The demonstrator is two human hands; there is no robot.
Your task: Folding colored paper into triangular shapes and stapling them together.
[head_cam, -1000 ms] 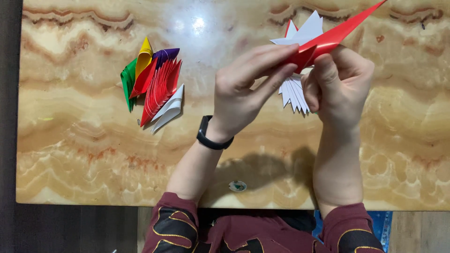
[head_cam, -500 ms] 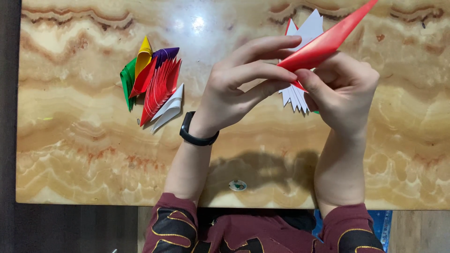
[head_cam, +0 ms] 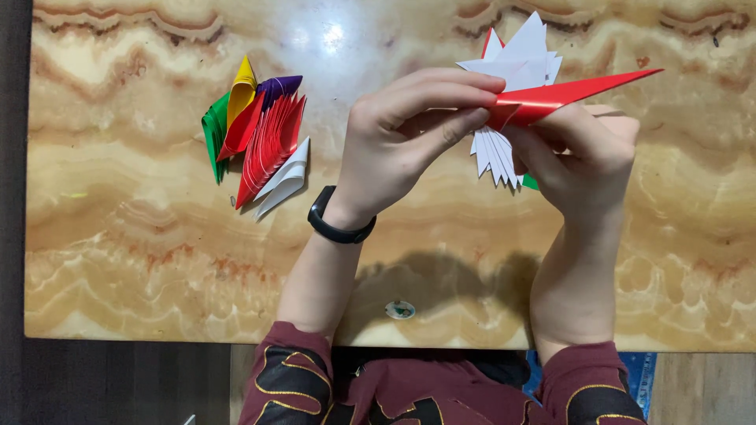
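The red paper (head_cam: pixel 567 96) is being held up above the table (head_cam: pixel 118 267), folded into a long narrow shape that is tapering to a sharp point out to the right. It looks thin and very light, stiff only along its creases, and easy to crumple or tear; the glossy face is probably a little slippery, so a pinch close to the folded edge, near the thick end, seems the safest hold, leaving the fine tip alone.

The left hand (head_cam: pixel 417 130) is closing around that thick end, fingers curled over the top and pressing the fold. The right hand (head_cam: pixel 587 153) is gripping the same paper from beneath, thumb and fingers pinching it just beside the left fingertips. A black wristband (head_cam: pixel 339 224) is sitting on the left wrist.

Directly behind the hands, a fan of white paper pieces (head_cam: pixel 516 59) is lying on the table, partly hidden. Well apart to the left, a pile of folded coloured papers (head_cam: pixel 260 134), green, yellow, purple, red and white, is resting on the marbled surface.
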